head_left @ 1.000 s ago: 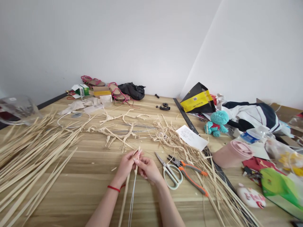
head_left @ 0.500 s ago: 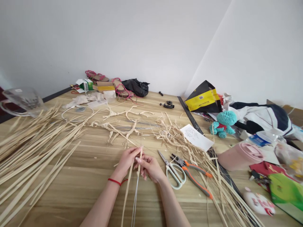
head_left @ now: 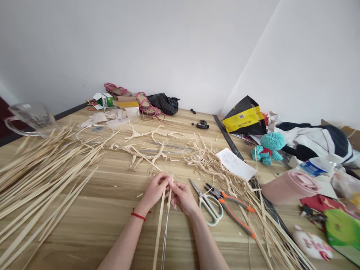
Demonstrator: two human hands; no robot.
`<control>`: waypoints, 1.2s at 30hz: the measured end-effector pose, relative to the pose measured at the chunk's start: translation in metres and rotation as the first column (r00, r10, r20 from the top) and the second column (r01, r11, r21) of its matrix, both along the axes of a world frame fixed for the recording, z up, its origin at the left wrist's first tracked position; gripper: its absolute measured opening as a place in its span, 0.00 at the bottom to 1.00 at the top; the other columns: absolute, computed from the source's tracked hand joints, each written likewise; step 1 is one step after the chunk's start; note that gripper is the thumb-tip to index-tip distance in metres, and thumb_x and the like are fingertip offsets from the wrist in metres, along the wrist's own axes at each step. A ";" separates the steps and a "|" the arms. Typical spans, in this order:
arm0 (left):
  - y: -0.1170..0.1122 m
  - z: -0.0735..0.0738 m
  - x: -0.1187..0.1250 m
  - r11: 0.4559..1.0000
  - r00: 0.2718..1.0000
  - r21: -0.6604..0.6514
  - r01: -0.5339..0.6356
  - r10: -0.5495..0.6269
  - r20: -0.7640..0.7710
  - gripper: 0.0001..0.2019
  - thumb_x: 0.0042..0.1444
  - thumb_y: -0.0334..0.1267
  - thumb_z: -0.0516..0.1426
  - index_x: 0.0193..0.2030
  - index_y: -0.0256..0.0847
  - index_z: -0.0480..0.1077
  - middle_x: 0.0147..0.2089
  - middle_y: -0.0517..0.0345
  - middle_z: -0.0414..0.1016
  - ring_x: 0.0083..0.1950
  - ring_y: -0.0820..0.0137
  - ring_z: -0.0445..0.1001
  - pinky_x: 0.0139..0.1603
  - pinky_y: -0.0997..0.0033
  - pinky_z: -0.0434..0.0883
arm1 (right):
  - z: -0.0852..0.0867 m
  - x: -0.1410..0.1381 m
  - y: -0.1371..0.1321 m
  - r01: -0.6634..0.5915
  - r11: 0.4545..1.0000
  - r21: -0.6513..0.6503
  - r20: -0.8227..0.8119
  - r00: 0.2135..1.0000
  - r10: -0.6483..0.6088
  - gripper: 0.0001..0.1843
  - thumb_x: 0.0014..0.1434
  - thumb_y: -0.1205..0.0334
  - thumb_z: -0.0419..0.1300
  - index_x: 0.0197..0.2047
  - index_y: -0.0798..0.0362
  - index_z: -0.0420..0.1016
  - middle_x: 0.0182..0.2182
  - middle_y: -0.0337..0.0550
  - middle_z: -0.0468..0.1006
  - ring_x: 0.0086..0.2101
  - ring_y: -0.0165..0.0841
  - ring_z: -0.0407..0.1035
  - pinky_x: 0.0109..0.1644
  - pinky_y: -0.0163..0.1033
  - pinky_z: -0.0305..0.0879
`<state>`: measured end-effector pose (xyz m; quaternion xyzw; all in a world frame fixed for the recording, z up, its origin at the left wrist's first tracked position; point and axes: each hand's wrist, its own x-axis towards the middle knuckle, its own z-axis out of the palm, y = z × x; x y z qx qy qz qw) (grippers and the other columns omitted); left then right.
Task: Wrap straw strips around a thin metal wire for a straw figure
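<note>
My left hand (head_left: 154,190), with a red cord at its wrist, pinches near the top of a flat straw strip (head_left: 159,228) that hangs down toward me. Close against it, my right hand (head_left: 183,198) has thumb and fingers closed on a straw-wrapped wire (head_left: 169,203). Bare thin wires (head_left: 165,236) run from its lower end toward the table's near edge. The fingertips of both hands meet and hide where strip and wire join. Just right of my right hand lie scissors (head_left: 210,208) and orange-handled pliers (head_left: 236,215).
Loose straw strips (head_left: 56,176) cover the left side. Beyond my hands lie straw-wrapped branching pieces (head_left: 146,153). A straw heap (head_left: 208,159) and a written paper (head_left: 236,165) sit to the right. Further right are a pink roll (head_left: 289,187) and a turquoise doll (head_left: 270,146).
The view has shifted slightly, so everything sits a little further right. My fingers have drawn closer together at the top of the wrapped wire, and the straw strip hangs straighter.
</note>
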<state>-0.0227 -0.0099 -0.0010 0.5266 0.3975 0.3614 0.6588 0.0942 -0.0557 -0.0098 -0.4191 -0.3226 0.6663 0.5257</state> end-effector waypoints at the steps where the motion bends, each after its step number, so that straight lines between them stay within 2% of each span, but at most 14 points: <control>1: 0.000 0.000 0.000 0.999 0.999 -0.012 0.039 -0.039 0.013 0.15 0.49 0.50 0.57 0.28 0.40 0.63 0.19 0.68 0.59 0.16 0.78 0.59 0.16 0.78 0.57 | 0.000 0.000 0.000 -0.011 1.000 0.003 0.005 1.000 0.011 0.21 0.49 0.45 0.62 0.28 0.59 0.72 0.17 0.40 0.74 0.12 0.23 0.62 0.11 0.25 0.57; 3: -0.001 0.001 -0.001 0.995 0.995 -0.011 0.095 -0.094 0.025 0.14 0.51 0.49 0.56 0.27 0.40 0.63 0.21 0.67 0.59 0.18 0.78 0.59 0.17 0.77 0.58 | -0.001 0.000 0.001 -0.019 1.000 0.002 0.018 1.000 0.019 0.24 0.50 0.43 0.60 0.26 0.59 0.72 0.17 0.41 0.73 0.11 0.23 0.61 0.11 0.26 0.57; 6: -0.001 0.004 -0.002 0.990 0.994 0.088 0.107 -0.108 0.006 0.13 0.52 0.47 0.54 0.27 0.38 0.66 0.29 0.61 0.65 0.25 0.75 0.64 0.25 0.76 0.63 | -0.004 -0.002 0.004 0.049 0.999 0.003 0.039 0.998 -0.049 0.27 0.52 0.39 0.55 0.26 0.58 0.71 0.16 0.40 0.73 0.10 0.23 0.59 0.09 0.27 0.53; 8: -0.001 0.007 -0.003 0.982 0.992 0.145 0.123 -0.122 -0.016 0.13 0.53 0.45 0.53 0.26 0.38 0.67 0.33 0.59 0.66 0.29 0.74 0.65 0.31 0.75 0.65 | -0.006 -0.002 0.005 0.101 0.995 0.010 0.056 0.993 -0.102 0.26 0.52 0.39 0.55 0.28 0.56 0.72 0.15 0.38 0.72 0.09 0.22 0.56 0.08 0.27 0.49; 11: -0.001 0.012 -0.006 0.964 0.984 0.195 0.179 -0.175 -0.036 0.15 0.55 0.44 0.52 0.22 0.39 0.66 0.33 0.58 0.67 0.33 0.71 0.67 0.38 0.72 0.66 | -0.006 -0.001 0.006 0.118 0.993 0.021 0.061 0.991 -0.119 0.22 0.51 0.41 0.57 0.31 0.54 0.72 0.15 0.35 0.71 0.09 0.23 0.56 0.08 0.28 0.45; 13: -0.001 0.016 -0.009 0.952 0.978 0.223 0.209 -0.204 -0.046 0.16 0.55 0.44 0.52 0.20 0.39 0.67 0.36 0.55 0.69 0.42 0.67 0.69 0.46 0.70 0.65 | -0.006 0.001 0.005 0.109 0.994 0.010 0.041 0.993 -0.109 0.20 0.51 0.43 0.59 0.29 0.54 0.71 0.14 0.35 0.71 0.09 0.23 0.56 0.09 0.29 0.43; 16: -0.002 0.021 -0.013 0.940 0.968 0.231 0.250 -0.242 -0.062 0.13 0.54 0.42 0.54 0.22 0.40 0.70 0.45 0.52 0.69 0.54 0.62 0.65 0.55 0.67 0.60 | -0.005 0.007 0.006 0.100 0.995 -0.015 0.008 0.995 -0.100 0.20 0.50 0.44 0.60 0.24 0.54 0.68 0.14 0.36 0.71 0.09 0.23 0.56 0.09 0.29 0.40; 22: -0.001 0.021 -0.015 0.946 0.964 0.197 0.258 -0.240 -0.113 0.13 0.53 0.41 0.55 0.21 0.39 0.70 0.51 0.51 0.67 0.58 0.61 0.62 0.57 0.67 0.59 | -0.005 0.015 0.008 0.163 0.986 -0.028 -0.003 0.987 -0.163 0.17 0.50 0.48 0.60 0.25 0.54 0.69 0.16 0.36 0.73 0.09 0.22 0.54 0.10 0.30 0.38; 25: 0.000 0.017 -0.015 0.950 0.972 0.216 0.225 -0.202 -0.124 0.14 0.53 0.41 0.55 0.19 0.39 0.67 0.50 0.50 0.67 0.56 0.62 0.63 0.54 0.68 0.61 | -0.005 0.016 0.008 0.185 0.983 -0.002 -0.002 0.983 -0.185 0.16 0.51 0.50 0.60 0.25 0.54 0.68 0.14 0.34 0.71 0.08 0.20 0.49 0.10 0.29 0.35; 28: -0.001 0.016 -0.015 0.956 0.979 0.224 0.188 -0.164 -0.121 0.15 0.52 0.41 0.56 0.18 0.38 0.67 0.47 0.49 0.68 0.52 0.63 0.66 0.50 0.68 0.63 | -0.004 0.016 0.007 0.201 0.980 -0.003 -0.030 0.979 -0.201 0.16 0.51 0.51 0.61 0.23 0.55 0.67 0.13 0.34 0.71 0.08 0.19 0.49 0.10 0.28 0.35; 31: -0.002 0.018 -0.016 0.968 0.989 0.203 0.146 -0.142 -0.033 0.15 0.51 0.41 0.58 0.17 0.38 0.66 0.46 0.49 0.69 0.51 0.62 0.67 0.50 0.66 0.64 | -0.001 0.017 0.006 0.156 0.987 -0.028 -0.066 0.985 -0.157 0.17 0.52 0.51 0.61 0.23 0.57 0.68 0.15 0.36 0.73 0.08 0.19 0.50 0.09 0.27 0.35; 33: -0.003 0.018 -0.016 0.973 0.983 0.199 0.115 -0.141 0.120 0.15 0.50 0.40 0.58 0.16 0.38 0.65 0.46 0.49 0.71 0.54 0.59 0.65 0.54 0.63 0.61 | 0.001 0.017 0.006 0.113 0.993 -0.045 -0.077 0.990 -0.116 0.18 0.52 0.51 0.61 0.23 0.58 0.69 0.17 0.39 0.75 0.08 0.18 0.49 0.09 0.27 0.33; 36: -0.003 0.015 -0.017 0.984 0.923 0.151 0.096 -0.144 0.357 0.13 0.51 0.37 0.58 0.17 0.37 0.67 0.43 0.49 0.74 0.57 0.57 0.65 0.59 0.58 0.57 | 0.001 0.018 0.006 0.084 0.995 -0.060 -0.116 0.989 -0.091 0.18 0.51 0.50 0.62 0.24 0.60 0.71 0.18 0.40 0.75 0.07 0.17 0.47 0.09 0.28 0.31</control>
